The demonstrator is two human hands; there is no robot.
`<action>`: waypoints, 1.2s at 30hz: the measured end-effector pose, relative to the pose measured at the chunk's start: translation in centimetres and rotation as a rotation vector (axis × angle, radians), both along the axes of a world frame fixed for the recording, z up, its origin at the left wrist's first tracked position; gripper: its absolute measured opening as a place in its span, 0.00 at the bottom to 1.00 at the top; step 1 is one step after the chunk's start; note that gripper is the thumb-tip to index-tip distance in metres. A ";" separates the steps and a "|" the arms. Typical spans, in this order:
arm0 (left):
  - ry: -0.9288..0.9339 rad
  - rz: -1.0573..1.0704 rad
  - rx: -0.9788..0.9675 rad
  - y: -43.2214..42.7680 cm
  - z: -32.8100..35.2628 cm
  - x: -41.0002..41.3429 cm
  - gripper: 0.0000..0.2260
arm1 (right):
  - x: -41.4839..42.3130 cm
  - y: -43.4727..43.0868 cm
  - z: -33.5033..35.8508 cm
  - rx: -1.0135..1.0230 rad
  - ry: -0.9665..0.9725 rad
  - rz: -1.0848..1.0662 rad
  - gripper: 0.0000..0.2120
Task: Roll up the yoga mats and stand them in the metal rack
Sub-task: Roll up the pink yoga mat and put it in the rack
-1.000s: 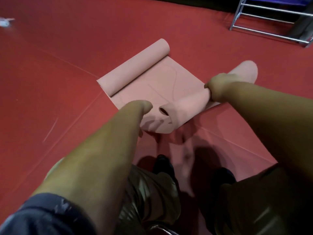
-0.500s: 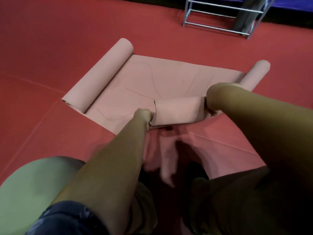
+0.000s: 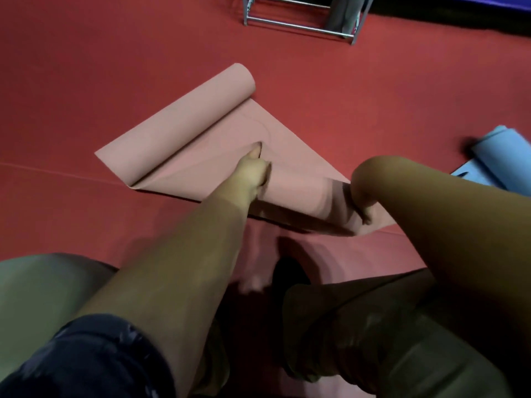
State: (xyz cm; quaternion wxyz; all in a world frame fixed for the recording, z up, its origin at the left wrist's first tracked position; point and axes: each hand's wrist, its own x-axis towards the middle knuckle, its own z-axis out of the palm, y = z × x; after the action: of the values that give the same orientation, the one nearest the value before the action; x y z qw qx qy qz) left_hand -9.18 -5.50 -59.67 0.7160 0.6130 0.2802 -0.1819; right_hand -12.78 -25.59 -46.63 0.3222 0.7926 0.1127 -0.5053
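A pink yoga mat [image 3: 218,156] lies on the red floor, with its far end curled into a roll [image 3: 186,119]. Its near end is a second roll [image 3: 301,201], lifted slightly off the floor between my hands. My left hand [image 3: 253,172] grips this near roll at its left end, thumb stretched forward onto the flat part. At the roll's right end, the fingers of my right hand [image 3: 362,196] curl round it. The metal rack [image 3: 298,25] stands at the top, well beyond the mat.
A grey rolled mat [image 3: 346,12] stands in the rack's right part. A blue mat [image 3: 501,153], partly rolled, lies at the right edge. My knees and dark shoes are just behind the near roll. Red floor surrounds the mat.
The near roll has advanced over the flat part toward the far roll. My left thumb now reaches onto the flat mat. The view has swung, bringing the blue mat in.
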 end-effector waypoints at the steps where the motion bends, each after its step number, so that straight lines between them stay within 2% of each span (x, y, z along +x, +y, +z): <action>1: -0.002 -0.002 -0.006 -0.1 -0.6 -0.2 0.32 | 0.1 0.1 0.4 0.012 -0.030 0.032 0.26; 2: 0.001 -0.003 -0.018 -0.2 -0.4 -0.4 0.32 | 0.5 0.5 0.6 0.059 -0.091 0.016 0.31; 4: 0.067 0.032 0.017 -0.2 0.0 -0.8 0.27 | 1.5 0.6 0.2 0.309 -0.195 -0.146 0.50; 6: 0.136 0.067 0.015 0.5 1.7 -1.5 0.22 | 1.9 1.8 0.9 0.516 -0.146 -0.230 0.65; 8: 0.186 0.098 -0.008 1.8 2.2 -1.9 0.13 | 2.1 3.2 1.3 0.667 -0.098 -0.317 0.73; 9: 0.209 0.117 -0.024 2.8 1.7 -1.9 0.11 | 1.8 4.2 1.9 0.736 -0.109 -0.324 0.73; 11: 0.273 0.155 -0.098 4.3 1.4 -2.2 0.13 | 1.8 5.9 2.2 0.850 -0.183 -0.274 0.67; 14: 0.352 0.150 -0.193 6.0 1.1 -3.1 0.13 | 1.9 8.1 1.4 0.866 -0.243 -0.174 0.43; 16: 0.447 0.056 -0.124 7.6 0.4 -4.0 0.13 | 1.7 9.8 0.5 0.810 -0.185 -0.086 0.31; 18: 0.555 -0.120 0.007 9.4 -0.5 -5.1 0.12 | 1.5 11.5 -0.2 0.789 -0.107 -0.045 0.26; 20: 0.682 -0.234 0.129 11.7 -1.3 -5.9 0.13 | 1.9 13.1 -0.8 0.787 -0.069 -0.031 0.24; 22: 0.733 -0.236 0.283 14.2 -2.1 -5.8 0.16 | 2.9 14.5 -1.4 0.801 -0.079 -0.030 0.24; 27: 0.522 -0.243 0.614 19.6 -1.7 -2.3 0.19 | 5.2 17.8 -2.7 0.813 -0.111 -0.034 0.32; 32: 0.293 -0.304 0.995 22.2 0.3 3.5 0.20 | 6.6 20.7 -4.4 0.803 -0.159 -0.031 0.32; 36: 0.234 -0.323 1.186 24.1 -0.5 6.8 0.23 | 7.5 21.5 -5.7 0.792 -0.233 -0.029 0.31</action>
State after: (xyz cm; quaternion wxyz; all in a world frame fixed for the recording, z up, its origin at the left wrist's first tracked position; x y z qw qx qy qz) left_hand -2.35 18.57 -60.16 0.1819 0.9167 0.3139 -0.1674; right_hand -5.24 -4.08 -52.31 -0.0044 0.9087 0.2500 -0.3344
